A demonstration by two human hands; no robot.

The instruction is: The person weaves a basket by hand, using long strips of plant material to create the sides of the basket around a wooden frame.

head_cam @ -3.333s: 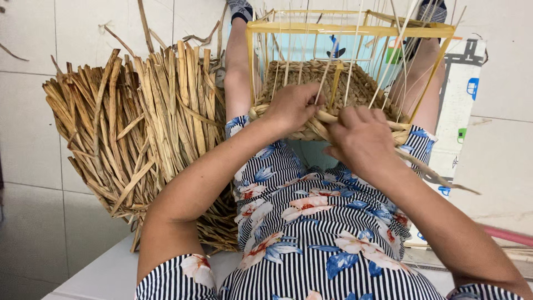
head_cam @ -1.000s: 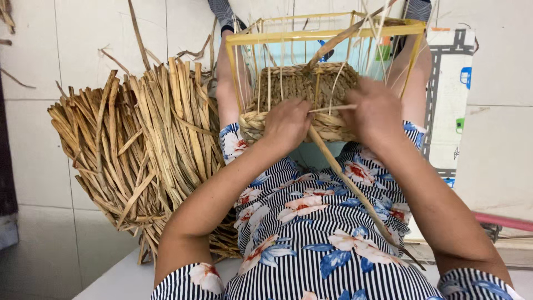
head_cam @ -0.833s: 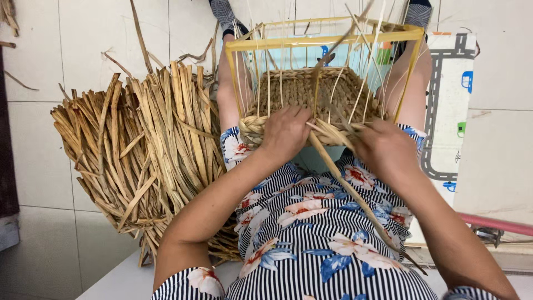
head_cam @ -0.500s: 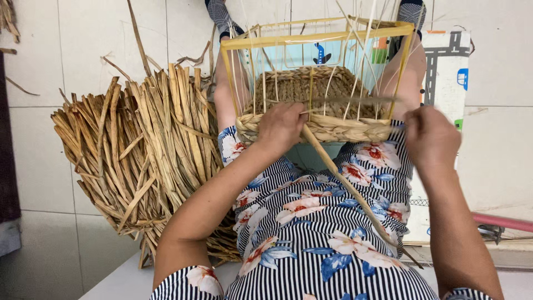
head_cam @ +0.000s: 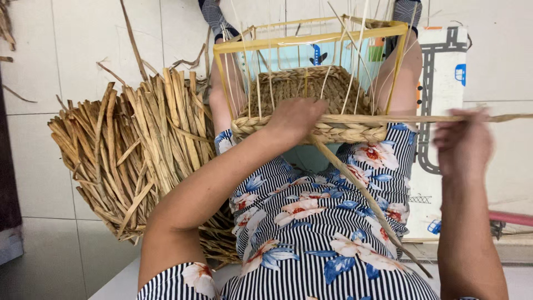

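Presently the largest item in view is the heap of dried flat leaves [head_cam: 127, 161], stacked on the tiled floor [head_cam: 33, 183] to the person's left, close by the left arm, which suggests it serves as stock kept within reach.

Next in size is the basket [head_cam: 311, 105], part-woven, resting on the lap between the bare legs. It is seated inside a yellow wire frame [head_cam: 311, 38] whose upright rods stand above the woven rim; the frame appears to act as a form that keeps the walls square while the weave rises. Thin pale stakes project upward past the frame top.

Beyond the basket lies a play mat [head_cam: 444, 72] printed with a road pattern, flat on the floor beside the right leg.

The left hand [head_cam: 297, 118] presses down on the plaited rim at the near wall, fingers curled over it; this grip looks meant to pin the last turn in place.

The right hand [head_cam: 463, 145] is blurred, well out to the right, closed around a long strand [head_cam: 388, 118] that runs taut and level from the rim. A second strand [head_cam: 366, 194] trails diagonally down across the striped floral dress [head_cam: 327, 239], lying loose.
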